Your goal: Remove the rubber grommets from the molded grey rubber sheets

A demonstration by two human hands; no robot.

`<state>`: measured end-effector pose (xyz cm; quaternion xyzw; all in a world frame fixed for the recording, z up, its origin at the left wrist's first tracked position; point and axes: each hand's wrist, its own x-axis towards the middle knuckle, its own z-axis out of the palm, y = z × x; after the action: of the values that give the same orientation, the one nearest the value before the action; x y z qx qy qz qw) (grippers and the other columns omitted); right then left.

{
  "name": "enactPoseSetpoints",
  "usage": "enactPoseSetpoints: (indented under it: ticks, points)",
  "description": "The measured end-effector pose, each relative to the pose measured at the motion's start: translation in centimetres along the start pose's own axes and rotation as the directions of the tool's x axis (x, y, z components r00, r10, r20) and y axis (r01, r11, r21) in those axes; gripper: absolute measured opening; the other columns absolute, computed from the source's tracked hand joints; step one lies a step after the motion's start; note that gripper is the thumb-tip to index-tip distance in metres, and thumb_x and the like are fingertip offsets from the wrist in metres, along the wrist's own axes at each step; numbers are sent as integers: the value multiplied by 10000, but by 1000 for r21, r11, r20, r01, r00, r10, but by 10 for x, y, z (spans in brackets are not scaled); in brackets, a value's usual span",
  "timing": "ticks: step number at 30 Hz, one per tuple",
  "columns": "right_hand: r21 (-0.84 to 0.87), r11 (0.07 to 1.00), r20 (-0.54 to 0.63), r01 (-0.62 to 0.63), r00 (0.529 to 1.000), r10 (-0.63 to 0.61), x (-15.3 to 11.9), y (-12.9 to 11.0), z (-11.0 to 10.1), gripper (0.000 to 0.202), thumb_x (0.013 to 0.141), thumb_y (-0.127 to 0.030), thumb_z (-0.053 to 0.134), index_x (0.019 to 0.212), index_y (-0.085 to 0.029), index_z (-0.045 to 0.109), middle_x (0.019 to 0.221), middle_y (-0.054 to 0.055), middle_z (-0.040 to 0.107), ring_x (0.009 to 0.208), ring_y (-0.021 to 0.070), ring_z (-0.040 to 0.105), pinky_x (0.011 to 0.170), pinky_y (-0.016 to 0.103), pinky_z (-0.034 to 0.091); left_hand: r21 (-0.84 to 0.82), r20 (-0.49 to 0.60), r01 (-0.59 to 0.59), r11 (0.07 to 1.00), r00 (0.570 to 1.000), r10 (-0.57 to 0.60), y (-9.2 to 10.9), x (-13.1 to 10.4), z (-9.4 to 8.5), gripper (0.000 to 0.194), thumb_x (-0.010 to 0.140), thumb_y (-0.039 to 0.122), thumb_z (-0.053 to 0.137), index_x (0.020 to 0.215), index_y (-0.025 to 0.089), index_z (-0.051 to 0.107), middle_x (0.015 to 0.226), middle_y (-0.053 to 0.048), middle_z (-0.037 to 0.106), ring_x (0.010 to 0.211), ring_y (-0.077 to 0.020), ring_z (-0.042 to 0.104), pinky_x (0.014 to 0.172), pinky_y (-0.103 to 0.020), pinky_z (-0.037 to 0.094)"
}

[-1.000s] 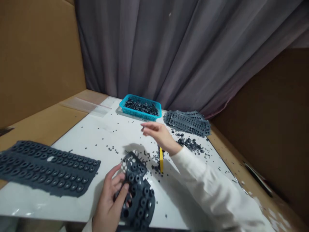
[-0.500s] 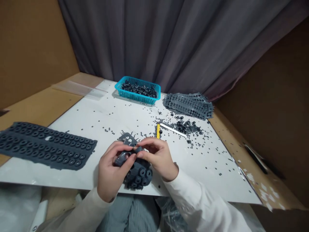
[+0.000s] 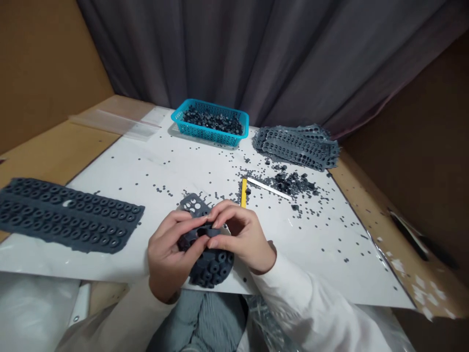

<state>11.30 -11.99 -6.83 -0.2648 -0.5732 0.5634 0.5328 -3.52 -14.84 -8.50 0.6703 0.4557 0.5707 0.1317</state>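
Note:
A dark grey rubber sheet with raised rings (image 3: 211, 269) is bent between my hands near the table's front edge; its far end shows several punched-out holes. My left hand (image 3: 172, 252) grips the sheet from the left, with thumb and fingers on its fold. Opposite it, my right hand (image 3: 244, 234) pinches a small dark ring piece (image 3: 211, 231) at the fold between thumb and fingertips. Whether that piece is still joined to the sheet cannot be made out.
Another ringed sheet (image 3: 69, 215) lies at left. A blue basket (image 3: 210, 134) of small dark pieces stands behind. At right are stacked sheets (image 3: 296, 146), a heap of dark pieces (image 3: 293, 183) and a yellow-and-white folding strip (image 3: 269, 188). Tiny discs are scattered across the white table (image 3: 176, 161).
The view has shifted slightly. The right fingers have opened a little around the small piece, and a dark gap now shows at the fold. Both hands stay on the bent sheet.

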Motion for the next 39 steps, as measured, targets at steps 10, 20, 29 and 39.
enactPoseSetpoints:
  ticks: [10, 20, 29, 39]
  points:
    - [-52, 999, 21, -15, 1000, 16, -1, 0, -1, 220, 582, -159, 793, 713, -199, 621, 829, 26, 603, 816, 154, 576, 814, 344, 459, 57, 0, -38, 998, 999, 38, 1, 0, 0, 174, 713, 78, 641, 852, 182, 656, 782, -11, 572, 688, -118, 555, 598, -228, 457]
    - [-62, 997, 20, -41, 999, 43, -2, -1, -2, 241, 587, -207, 795, 671, -199, 568, 825, 31, 594, 816, 164, 568, 812, 353, 455, 58, 13, 1, 998, 1000, -2, 1, -1, 0, 149, 712, 107, 639, 824, 199, 675, 771, -19, 585, 681, -136, 560, 599, -249, 458]
    - [-36, 999, 17, -36, 999, 37, -2, 0, -1, 277, 562, -238, 813, 656, -193, 556, 823, 25, 583, 807, 158, 560, 811, 341, 447, 64, 19, -10, 998, 1000, 8, 2, -1, 0, 161, 706, 93, 636, 829, 193, 668, 768, -19, 586, 685, -136, 556, 613, -249, 460]
    - [-52, 999, -31, -11, 999, 10, -2, -1, -5, 290, 552, -235, 817, 630, -193, 541, 795, 18, 588, 791, 157, 566, 789, 334, 452, -333, 63, 561, 758, 816, -575, 2, -8, -3, 298, 757, 203, 621, 1052, 220, 588, 890, -28, 629, 752, -148, 613, 593, -217, 494]
